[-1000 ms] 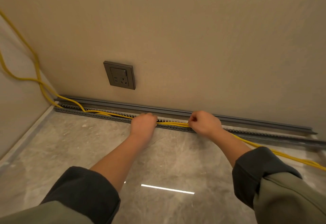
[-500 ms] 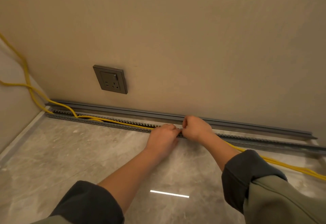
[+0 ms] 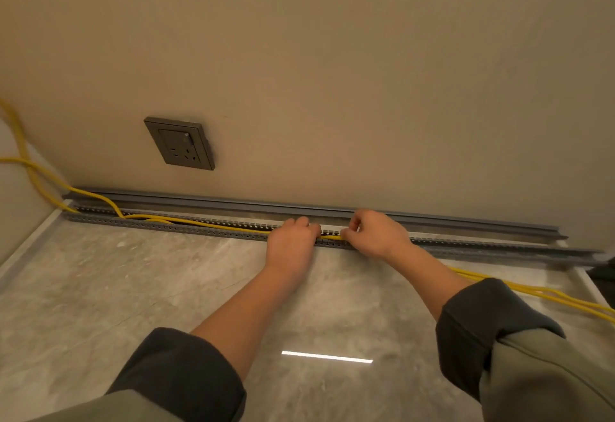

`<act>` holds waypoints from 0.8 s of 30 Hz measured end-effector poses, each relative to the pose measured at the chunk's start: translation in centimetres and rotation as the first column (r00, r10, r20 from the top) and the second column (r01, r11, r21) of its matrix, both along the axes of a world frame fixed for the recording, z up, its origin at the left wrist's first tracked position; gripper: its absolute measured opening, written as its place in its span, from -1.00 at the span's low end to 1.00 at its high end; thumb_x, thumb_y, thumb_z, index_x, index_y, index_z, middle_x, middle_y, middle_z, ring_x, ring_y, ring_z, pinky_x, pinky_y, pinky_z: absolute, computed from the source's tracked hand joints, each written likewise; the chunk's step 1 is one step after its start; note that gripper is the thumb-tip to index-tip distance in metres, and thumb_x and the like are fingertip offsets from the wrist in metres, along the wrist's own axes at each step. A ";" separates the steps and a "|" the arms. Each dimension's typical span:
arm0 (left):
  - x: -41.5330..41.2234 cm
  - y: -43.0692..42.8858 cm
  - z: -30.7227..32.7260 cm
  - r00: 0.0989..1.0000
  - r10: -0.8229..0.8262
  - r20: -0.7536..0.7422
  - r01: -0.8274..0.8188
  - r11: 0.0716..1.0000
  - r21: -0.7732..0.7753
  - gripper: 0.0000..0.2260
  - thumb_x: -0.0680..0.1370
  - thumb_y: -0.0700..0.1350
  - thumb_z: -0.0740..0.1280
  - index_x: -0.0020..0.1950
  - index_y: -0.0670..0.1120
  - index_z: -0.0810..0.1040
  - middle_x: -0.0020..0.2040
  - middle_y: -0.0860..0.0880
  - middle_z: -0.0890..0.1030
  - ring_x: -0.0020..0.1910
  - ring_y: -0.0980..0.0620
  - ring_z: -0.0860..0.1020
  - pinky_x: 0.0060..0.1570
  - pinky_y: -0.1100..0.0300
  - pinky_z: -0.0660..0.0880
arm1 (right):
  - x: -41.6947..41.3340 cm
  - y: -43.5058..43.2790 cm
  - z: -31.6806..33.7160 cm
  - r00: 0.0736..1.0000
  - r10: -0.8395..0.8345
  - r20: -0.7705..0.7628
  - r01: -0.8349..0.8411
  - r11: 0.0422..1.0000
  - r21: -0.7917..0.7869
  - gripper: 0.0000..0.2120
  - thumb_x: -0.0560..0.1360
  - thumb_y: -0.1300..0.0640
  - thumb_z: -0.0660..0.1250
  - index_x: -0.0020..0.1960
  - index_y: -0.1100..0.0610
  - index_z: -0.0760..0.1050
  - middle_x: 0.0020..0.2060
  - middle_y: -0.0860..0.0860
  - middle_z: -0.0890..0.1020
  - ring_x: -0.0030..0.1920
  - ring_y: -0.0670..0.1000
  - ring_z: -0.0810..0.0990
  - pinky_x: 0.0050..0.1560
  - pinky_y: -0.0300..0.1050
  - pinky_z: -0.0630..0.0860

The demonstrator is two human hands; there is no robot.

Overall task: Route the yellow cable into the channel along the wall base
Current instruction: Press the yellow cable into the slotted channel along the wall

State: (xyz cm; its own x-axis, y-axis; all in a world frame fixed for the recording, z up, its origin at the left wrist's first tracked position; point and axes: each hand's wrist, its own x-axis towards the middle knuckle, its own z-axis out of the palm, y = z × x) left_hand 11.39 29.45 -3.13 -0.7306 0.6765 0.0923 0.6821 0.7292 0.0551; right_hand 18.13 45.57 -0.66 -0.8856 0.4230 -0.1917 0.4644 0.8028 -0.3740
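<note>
At the far left, the yellow cable [image 3: 36,177] comes down along the corner of the side wall, crosses itself there and drops into the left end of the grey channel [image 3: 173,226] that lies on the floor against the wall base. From there the cable runs to the right inside the slotted channel, under the grey wall socket [image 3: 181,143], partly resting on the front row of slots.

Your left hand [image 3: 293,242] is curled, knuckles up, with the fingers bent down over the channel; it covers the cable at this place, and you cannot tell from this angle if the fingers really close around it or only press on it. Between your two hands a short piece of the cable shows, lying low in the channel.

Your right hand [image 3: 374,233] is just beside the left one, almost touching it. Its thumb and forefinger are pressed together in a pinch at the cable, and the other fingers are folded in.

To the right of this hand the cable leaves the channel, passes under your right forearm and lies loose on the marble floor [image 3: 133,288], going out at the right edge as two strands. The right part of the channel holds no cable.
</note>
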 end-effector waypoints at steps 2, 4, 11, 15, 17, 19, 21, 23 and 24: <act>0.4 0.4 0.0 0.999 0.035 0.004 -0.035 0.999 -0.002 -0.79 0.57 -0.18 0.23 0.16 0.02 0.49 0.07 -0.03 0.53 0.05 -0.06 0.48 -0.26 0.10 0.30 | 1.2 1.1 -0.2 1.000 0.003 -0.007 -0.004 0.999 -0.035 -0.77 0.48 -0.21 0.24 -0.17 -0.06 0.41 -0.29 -0.11 0.55 -0.23 -0.05 0.53 -0.32 -0.14 0.37; 0.6 0.6 0.0 0.998 0.065 0.017 -0.065 0.998 0.014 -0.78 0.57 -0.20 0.23 0.17 0.02 0.48 0.08 -0.03 0.52 0.06 -0.06 0.47 -0.24 0.11 0.32 | 2.2 2.1 -0.5 1.000 -0.012 -0.023 0.009 0.995 -0.101 -0.75 0.50 -0.21 0.24 -0.15 -0.03 0.43 -0.28 -0.08 0.58 -0.22 -0.01 0.55 -0.25 -0.09 0.43; 0.5 0.5 -0.4 0.996 0.079 0.041 -0.081 0.995 0.059 -0.79 0.60 -0.14 0.19 0.18 0.04 0.51 0.09 0.01 0.52 0.08 -0.03 0.47 -0.19 0.11 0.42 | 2.5 3.5 0.3 0.995 -0.025 -0.099 0.017 0.997 -0.079 -0.72 0.43 -0.22 0.36 -0.25 -0.02 0.52 -0.34 -0.10 0.59 -0.27 -0.05 0.56 -0.34 -0.15 0.42; 0.5 0.4 -0.6 0.995 0.089 0.046 -0.092 0.993 0.070 -0.80 0.61 -0.13 0.17 0.17 0.04 0.52 0.08 0.02 0.53 0.08 -0.02 0.47 -0.17 0.11 0.44 | 1.1 3.7 1.0 0.998 0.023 -0.060 -0.018 0.996 0.090 -0.71 0.38 -0.20 0.39 -0.31 -0.01 0.49 -0.33 -0.12 0.59 -0.26 -0.02 0.54 -0.34 -0.18 0.33; 0.4 0.7 -0.6 0.994 0.104 0.046 -0.106 0.993 0.056 -0.80 0.59 -0.13 0.19 0.16 0.04 0.52 0.08 0.01 0.53 0.09 -0.02 0.48 -0.14 0.11 0.45 | 0.8 3.8 0.7 0.999 0.045 -0.019 -0.043 0.992 0.116 -0.73 0.38 -0.17 0.40 -0.31 0.00 0.49 -0.28 -0.09 0.61 -0.21 0.01 0.55 -0.27 -0.16 0.36; 0.6 1.1 -0.7 0.995 0.097 0.037 -0.098 0.994 0.052 -0.76 0.57 -0.15 0.22 0.19 0.06 0.54 0.08 0.00 0.53 0.10 -0.04 0.49 -0.09 0.09 0.46 | 0.8 3.9 0.3 0.998 0.062 -0.003 -0.061 0.992 0.114 -0.77 0.39 -0.13 0.41 -0.29 0.00 0.51 -0.27 -0.07 0.63 -0.19 0.02 0.57 -0.25 -0.16 0.37; 1.2 1.8 -0.8 0.997 0.078 0.022 -0.079 0.994 0.070 -0.72 0.55 -0.12 0.23 0.23 0.08 0.56 0.07 0.01 0.54 0.10 -0.04 0.50 -0.03 0.08 0.45 | 0.6 4.0 0.1 0.997 0.071 -0.005 -0.070 0.991 0.110 -0.79 0.40 -0.11 0.41 -0.26 0.01 0.52 -0.27 -0.07 0.63 -0.20 0.02 0.57 -0.26 -0.16 0.36; 1.9 2.1 -1.2 0.997 0.071 -0.005 -0.071 0.993 0.093 -0.71 0.53 -0.06 0.24 0.23 0.08 0.57 0.05 0.03 0.53 0.09 -0.03 0.50 0.05 0.08 0.40 | 0.4 4.1 -0.1 0.997 0.077 -0.004 -0.076 0.991 0.106 -0.78 0.41 -0.10 0.40 -0.26 0.01 0.49 -0.26 -0.06 0.63 -0.20 0.02 0.56 -0.26 -0.15 0.36; 2.1 2.1 -1.3 0.997 0.075 -0.019 -0.073 0.992 0.107 -0.71 0.52 -0.03 0.26 0.23 0.07 0.57 0.05 0.03 0.53 0.08 -0.03 0.50 0.10 0.08 0.37 | 0.3 4.1 -0.2 0.997 0.081 -0.003 -0.080 0.992 0.101 -0.78 0.42 -0.09 0.39 -0.27 0.01 0.46 -0.25 -0.06 0.62 -0.19 0.03 0.56 -0.25 -0.15 0.37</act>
State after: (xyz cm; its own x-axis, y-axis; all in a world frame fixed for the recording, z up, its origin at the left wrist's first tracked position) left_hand 13.53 31.50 -4.45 -0.7751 0.6064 0.1776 0.6286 0.7684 0.1200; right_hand 18.47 49.67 -0.83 -0.9187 0.3670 -0.1458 0.3944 0.8712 -0.2924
